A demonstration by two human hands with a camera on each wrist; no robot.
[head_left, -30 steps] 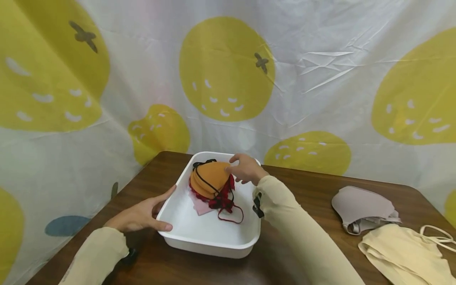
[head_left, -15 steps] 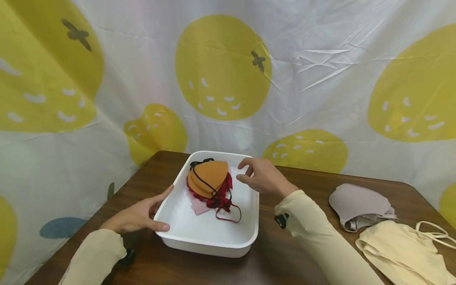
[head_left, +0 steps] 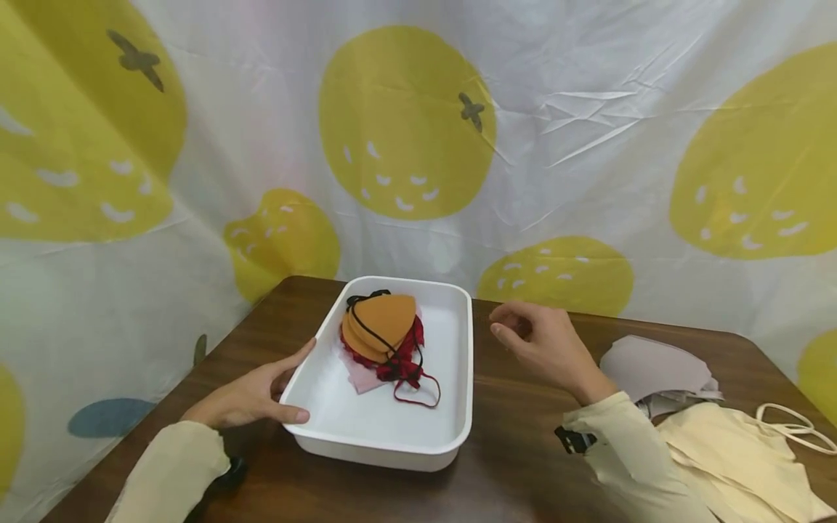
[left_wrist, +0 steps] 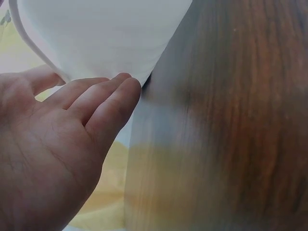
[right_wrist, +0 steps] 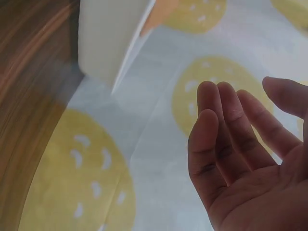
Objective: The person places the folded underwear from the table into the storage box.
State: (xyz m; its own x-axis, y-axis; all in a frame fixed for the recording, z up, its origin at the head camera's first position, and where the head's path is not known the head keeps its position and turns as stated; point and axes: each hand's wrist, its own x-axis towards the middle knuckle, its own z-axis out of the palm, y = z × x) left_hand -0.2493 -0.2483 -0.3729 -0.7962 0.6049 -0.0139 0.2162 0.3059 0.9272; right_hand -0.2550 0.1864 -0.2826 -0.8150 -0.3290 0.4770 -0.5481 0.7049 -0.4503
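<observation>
A white plastic tub point(head_left: 314, 437) sits on the wooden table. Inside it lies a folded orange bra point(head_left: 382, 319) with black straps, on top of a dark red lacy garment point(head_left: 408, 363) with a thin tie and a pink cloth point(head_left: 366, 380). My left hand point(head_left: 251, 396) touches the tub's left side; in the left wrist view its straight fingers point(left_wrist: 110, 103) rest against the outer wall. To the right of the tub, my right hand point(head_left: 549, 345) hovers over the table, fingers loosely bent and holding nothing. It is nearest a folded grey-lilac bra point(head_left: 657, 367).
A cream garment point(head_left: 739, 454) with a looped strap lies at the right, beside the lilac bra. Brown table top point(head_left: 516, 450) shows between tub and garments. A white curtain point(head_left: 418, 247) with yellow fruit prints hangs behind the table.
My right hand has left the orange bra, moved right across the tub's rim and now hangs beyond it, closer to the lilac bra. The left hand stays at the tub's side.
</observation>
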